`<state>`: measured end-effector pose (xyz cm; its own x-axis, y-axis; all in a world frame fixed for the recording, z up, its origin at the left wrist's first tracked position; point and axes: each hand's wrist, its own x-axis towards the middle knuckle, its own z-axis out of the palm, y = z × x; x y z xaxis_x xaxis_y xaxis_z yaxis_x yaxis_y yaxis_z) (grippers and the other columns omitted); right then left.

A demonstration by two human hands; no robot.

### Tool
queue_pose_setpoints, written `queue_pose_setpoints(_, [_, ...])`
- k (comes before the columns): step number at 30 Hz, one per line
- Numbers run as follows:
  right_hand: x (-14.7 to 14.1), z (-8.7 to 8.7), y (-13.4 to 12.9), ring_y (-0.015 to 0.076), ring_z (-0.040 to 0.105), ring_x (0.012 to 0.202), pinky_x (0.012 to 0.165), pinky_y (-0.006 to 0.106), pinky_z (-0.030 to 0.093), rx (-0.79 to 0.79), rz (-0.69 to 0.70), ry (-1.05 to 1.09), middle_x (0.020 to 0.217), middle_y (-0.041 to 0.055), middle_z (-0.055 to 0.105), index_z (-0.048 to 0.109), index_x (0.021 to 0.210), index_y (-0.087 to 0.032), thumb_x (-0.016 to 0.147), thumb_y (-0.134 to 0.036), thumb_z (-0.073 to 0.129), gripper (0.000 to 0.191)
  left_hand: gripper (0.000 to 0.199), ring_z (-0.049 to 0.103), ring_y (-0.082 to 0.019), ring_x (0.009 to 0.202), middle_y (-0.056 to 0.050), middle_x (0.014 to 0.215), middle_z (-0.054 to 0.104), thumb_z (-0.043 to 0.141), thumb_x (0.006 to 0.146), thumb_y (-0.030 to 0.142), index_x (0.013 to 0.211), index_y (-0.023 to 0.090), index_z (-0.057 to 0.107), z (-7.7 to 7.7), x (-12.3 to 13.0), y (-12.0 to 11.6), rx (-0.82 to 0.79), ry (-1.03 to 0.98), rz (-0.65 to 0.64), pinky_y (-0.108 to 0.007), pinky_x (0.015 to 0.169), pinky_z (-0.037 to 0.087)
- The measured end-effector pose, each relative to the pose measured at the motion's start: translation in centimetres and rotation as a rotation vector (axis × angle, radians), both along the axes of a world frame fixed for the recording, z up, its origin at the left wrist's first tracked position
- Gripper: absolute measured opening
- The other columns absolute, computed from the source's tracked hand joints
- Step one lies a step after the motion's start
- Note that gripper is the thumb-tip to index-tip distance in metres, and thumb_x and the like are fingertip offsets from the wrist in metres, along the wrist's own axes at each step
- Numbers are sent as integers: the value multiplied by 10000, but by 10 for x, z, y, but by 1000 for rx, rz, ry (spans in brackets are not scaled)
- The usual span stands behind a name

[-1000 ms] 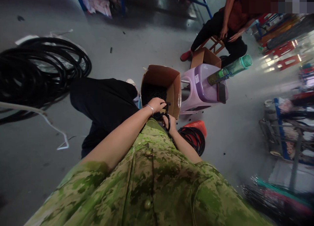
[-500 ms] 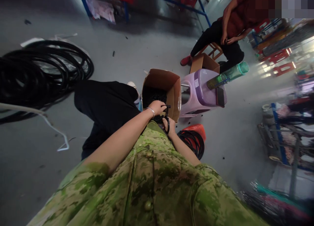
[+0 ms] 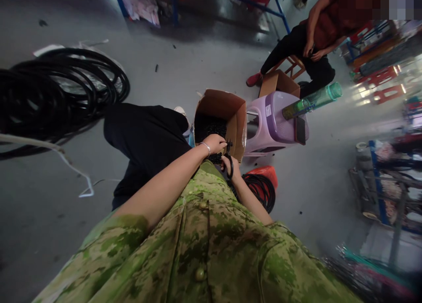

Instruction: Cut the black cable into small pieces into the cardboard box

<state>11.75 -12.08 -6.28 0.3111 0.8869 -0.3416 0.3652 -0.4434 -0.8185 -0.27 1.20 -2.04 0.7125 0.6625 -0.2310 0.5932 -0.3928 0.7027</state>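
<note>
Above the cardboard box [image 3: 217, 102], the right hand [image 3: 236, 168] grips black-handled scissors [image 3: 231, 167], presumably stiff and light, best held by the loops, while the left hand's [image 3: 215, 142] fingertips appear closed on a small black piece [image 3: 230, 143], likely light, best pinched clear of the blades.

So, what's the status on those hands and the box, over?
Right hand gripping black scissors. Left hand by the scissors' far end, hold unclear. Cardboard box beneath, black pieces inside. Purple stool beside it, away from hands.
</note>
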Motion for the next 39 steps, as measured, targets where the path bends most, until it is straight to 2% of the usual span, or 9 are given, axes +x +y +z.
queue_pose_setpoints(8, [-8, -15, -2, 125, 486, 450, 515, 226, 389, 33, -74, -103, 434, -44, 482, 472, 574, -218, 825, -537, 524, 409, 330, 646, -184, 839, -72, 932, 755, 498, 857, 330, 944, 180, 779, -6, 0, 2, 15, 25, 25, -237, 707, 425])
queue_pose_setpoints(20, [-4, -30, -1, 133, 488, 484, 540, 230, 410, 72, -83, -146, 432, -35, 474, 485, 545, -207, 821, -455, 527, 373, 357, 649, -197, 876, -78, 953, 750, 465, 881, 340, 948, 173, 773, -3, -1, 2, 49, 64, 32, -248, 733, 432])
queue_pose_setpoints(26, [-5, -31, -2, 131, 477, 471, 520, 230, 398, 65, -91, -142, 434, -36, 468, 491, 562, -206, 815, -435, 518, 343, 352, 649, -196, 913, -78, 1002, 748, 471, 883, 329, 995, 168, 764, -4, 0, 2, 55, 66, 40, -244, 765, 436])
queue_pose_setpoints(31, [-7, -31, -3, 130, 477, 474, 517, 228, 396, 70, -95, -131, 428, -36, 464, 477, 562, -210, 810, -455, 525, 352, 344, 651, -185, 870, -65, 939, 753, 477, 884, 342, 962, 175, 768, -1, -2, 1, 32, 60, 41, -230, 739, 437])
queue_pose_setpoints(39, [-4, -15, 2, 119, 487, 410, 457, 228, 391, 31, -69, 37, 455, -41, 494, 504, 624, -206, 798, -512, 570, 358, 363, 651, -189, 941, -71, 1046, 743, 461, 902, 332, 1045, 171, 754, -1, -1, 2, 38, 66, 64, -232, 783, 443])
